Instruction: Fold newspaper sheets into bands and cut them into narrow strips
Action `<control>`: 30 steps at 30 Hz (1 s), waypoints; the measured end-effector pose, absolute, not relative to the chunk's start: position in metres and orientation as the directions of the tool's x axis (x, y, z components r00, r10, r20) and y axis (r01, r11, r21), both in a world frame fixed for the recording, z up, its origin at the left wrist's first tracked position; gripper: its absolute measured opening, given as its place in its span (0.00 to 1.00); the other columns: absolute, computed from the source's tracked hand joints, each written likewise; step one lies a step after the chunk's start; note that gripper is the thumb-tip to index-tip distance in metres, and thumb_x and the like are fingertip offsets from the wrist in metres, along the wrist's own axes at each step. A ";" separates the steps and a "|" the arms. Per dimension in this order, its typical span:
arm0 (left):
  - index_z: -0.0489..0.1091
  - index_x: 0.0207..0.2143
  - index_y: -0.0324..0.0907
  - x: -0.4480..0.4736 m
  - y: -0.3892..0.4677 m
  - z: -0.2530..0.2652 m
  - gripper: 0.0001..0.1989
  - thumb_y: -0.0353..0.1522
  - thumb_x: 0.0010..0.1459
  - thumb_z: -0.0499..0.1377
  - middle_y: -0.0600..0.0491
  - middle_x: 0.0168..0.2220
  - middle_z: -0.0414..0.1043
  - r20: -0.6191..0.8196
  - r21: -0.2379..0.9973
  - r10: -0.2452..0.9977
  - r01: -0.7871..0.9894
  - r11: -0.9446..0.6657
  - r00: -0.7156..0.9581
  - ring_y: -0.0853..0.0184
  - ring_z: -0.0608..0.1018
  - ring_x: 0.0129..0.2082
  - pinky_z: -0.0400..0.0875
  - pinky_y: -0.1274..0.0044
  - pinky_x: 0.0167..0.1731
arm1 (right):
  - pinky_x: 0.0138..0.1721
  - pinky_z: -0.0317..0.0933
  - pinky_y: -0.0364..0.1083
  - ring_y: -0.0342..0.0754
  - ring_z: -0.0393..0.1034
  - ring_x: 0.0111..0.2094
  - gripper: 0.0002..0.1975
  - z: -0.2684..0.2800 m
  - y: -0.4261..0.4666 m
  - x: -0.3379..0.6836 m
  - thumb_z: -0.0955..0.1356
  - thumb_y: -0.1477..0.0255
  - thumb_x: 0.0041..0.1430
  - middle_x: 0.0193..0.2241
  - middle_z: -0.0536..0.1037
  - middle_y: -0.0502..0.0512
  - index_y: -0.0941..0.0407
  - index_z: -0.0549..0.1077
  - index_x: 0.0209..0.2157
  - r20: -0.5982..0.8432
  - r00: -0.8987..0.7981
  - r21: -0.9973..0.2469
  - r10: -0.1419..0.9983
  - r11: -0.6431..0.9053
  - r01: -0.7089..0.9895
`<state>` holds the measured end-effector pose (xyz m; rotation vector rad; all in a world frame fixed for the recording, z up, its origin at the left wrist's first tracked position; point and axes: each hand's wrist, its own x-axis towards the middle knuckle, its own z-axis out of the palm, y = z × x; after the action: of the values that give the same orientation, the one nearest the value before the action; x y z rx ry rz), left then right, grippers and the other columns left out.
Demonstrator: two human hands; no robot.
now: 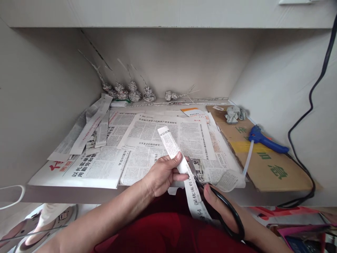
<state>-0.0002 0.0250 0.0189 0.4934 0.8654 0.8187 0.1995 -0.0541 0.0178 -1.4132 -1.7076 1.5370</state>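
pinching paper strip: left hand, forearm slanting inward | gripping scissors: right hand

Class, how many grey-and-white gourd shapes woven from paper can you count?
5, along the back, left to right: the leftmost gourd, second gourd, third gourd, fourth gourd, then, past a gap, the sideways gourd. No others show.
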 end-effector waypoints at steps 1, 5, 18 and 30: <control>0.78 0.35 0.32 0.001 0.024 0.018 0.12 0.32 0.66 0.59 0.46 0.30 0.79 -0.472 0.674 0.792 -0.421 0.608 0.388 0.69 0.81 0.25 0.80 0.81 0.23 | 0.65 0.52 0.62 0.61 0.65 0.59 0.31 0.019 -0.052 0.198 0.56 0.49 0.69 0.54 0.76 0.61 0.55 0.73 0.56 -0.271 -0.392 -0.929 0.879 -0.132 0.345; 0.79 0.35 0.32 0.003 0.021 0.018 0.10 0.30 0.65 0.60 0.46 0.31 0.80 -0.464 0.682 0.802 -0.427 0.594 0.376 0.69 0.82 0.26 0.80 0.82 0.24 | 0.66 0.51 0.60 0.60 0.60 0.63 0.29 0.031 -0.045 0.189 0.57 0.50 0.70 0.57 0.75 0.60 0.54 0.73 0.58 -0.214 -0.415 -0.965 0.885 -0.124 0.232; 0.79 0.34 0.33 0.000 0.023 0.014 0.05 0.28 0.61 0.65 0.46 0.33 0.81 -0.426 0.695 0.831 -0.457 0.554 0.358 0.71 0.82 0.28 0.79 0.86 0.28 | 0.60 0.59 0.57 0.59 0.70 0.50 0.31 0.023 -0.051 0.189 0.56 0.46 0.67 0.43 0.80 0.60 0.54 0.77 0.46 -0.187 -0.334 -0.943 0.924 -0.073 0.325; 0.78 0.37 0.35 -0.005 0.026 0.012 0.10 0.34 0.65 0.61 0.46 0.31 0.81 -0.432 0.714 0.832 -0.432 0.551 0.348 0.69 0.82 0.25 0.80 0.81 0.24 | 0.53 0.65 0.57 0.59 0.72 0.46 0.30 0.022 -0.056 0.190 0.58 0.43 0.64 0.41 0.80 0.59 0.54 0.76 0.40 -0.306 -0.288 -0.909 0.908 -0.189 0.371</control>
<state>-0.0049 0.0263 0.0116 0.5349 0.8710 0.8718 0.1904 -0.0555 0.0216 -1.4839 -1.6035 1.4911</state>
